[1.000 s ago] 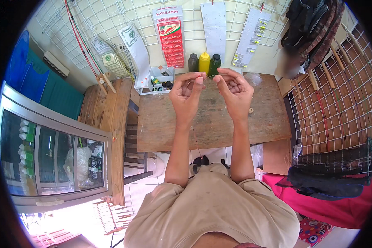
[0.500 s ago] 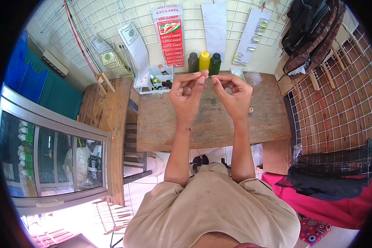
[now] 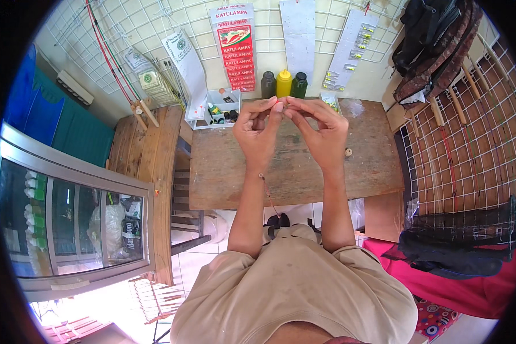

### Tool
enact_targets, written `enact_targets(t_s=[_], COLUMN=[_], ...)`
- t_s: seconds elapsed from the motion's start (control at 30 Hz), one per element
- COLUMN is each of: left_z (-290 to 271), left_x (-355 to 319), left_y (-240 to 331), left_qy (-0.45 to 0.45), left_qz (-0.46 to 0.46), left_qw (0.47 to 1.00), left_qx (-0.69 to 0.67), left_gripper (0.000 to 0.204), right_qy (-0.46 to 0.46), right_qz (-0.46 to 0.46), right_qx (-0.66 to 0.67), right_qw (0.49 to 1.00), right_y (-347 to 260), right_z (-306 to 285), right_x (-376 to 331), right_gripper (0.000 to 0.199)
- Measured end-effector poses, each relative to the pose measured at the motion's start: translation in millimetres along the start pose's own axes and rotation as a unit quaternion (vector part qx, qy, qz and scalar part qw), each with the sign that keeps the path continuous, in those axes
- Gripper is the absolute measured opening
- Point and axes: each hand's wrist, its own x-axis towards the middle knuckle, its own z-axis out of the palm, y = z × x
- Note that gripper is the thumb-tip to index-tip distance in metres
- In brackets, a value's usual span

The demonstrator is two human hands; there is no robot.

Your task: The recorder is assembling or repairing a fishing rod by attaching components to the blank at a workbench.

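Note:
Above the far part of the wooden table (image 3: 229, 172), my left hand (image 3: 259, 129) and my right hand (image 3: 318, 126) are raised with their fingertips together. Thumb and fingers of each are pinched closed. Something tiny and partly reddish seems to be between the fingertips, too small and covered to name. Beside my left wrist hangs a thin reddish cord (image 3: 268, 192) with a small ring at its upper end. It runs down past the table's near edge. A small pale wooden bead (image 3: 348, 152) lies on the table, right of my right wrist.
Three bottles, the middle one yellow (image 3: 284, 83), stand against the wall. A white compartment tray (image 3: 198, 123) with small bottles sits at the table's back left, a small clear box (image 3: 330, 98) at back right. A glass cabinet (image 3: 80, 223) stands left; rods and bags (image 3: 441, 74) hang right.
My right hand has moved slightly left, closing the small gap so that its fingertips now meet those of my left hand. My left hand has barely shifted.

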Motion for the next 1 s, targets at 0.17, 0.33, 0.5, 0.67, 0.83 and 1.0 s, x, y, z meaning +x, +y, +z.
enact_targets(t_s=[0.17,0.33,0.5,0.67,0.83,1.0], left_z=[4,6,2,6,8,11], left_x=[3,5,4,3,3,2], left_y=[6,3,-2,-4,-4,-4], left_qy=[-0.009,-0.003,0.007,0.013,0.014,0.010], left_qz=[-0.016,-0.004,-0.004,0.015,0.010,0.024], left_qw=[1.000,1.000,1.000,1.000,1.000,0.999], left_qx=[-0.009,0.006,0.001,-0.013,-0.019,-0.025], left_gripper=[0.014,0.015,0.015,0.014,0.013,0.012], right_qy=[0.065,0.092,0.101,0.090,0.095,0.094], right_qz=[-0.041,-0.026,-0.018,-0.010,-0.003,0.002], right_qx=[-0.095,-0.036,-0.015,-0.010,0.010,0.014], right_qw=[0.992,0.995,0.995,0.996,0.995,0.995], right_y=[-2,0,1,-2,1,2], right_z=[1,3,7,10,9,8], right_x=[1,1,0,1,1,2], right_gripper=[0.020,0.013,0.011,0.010,0.008,0.008])
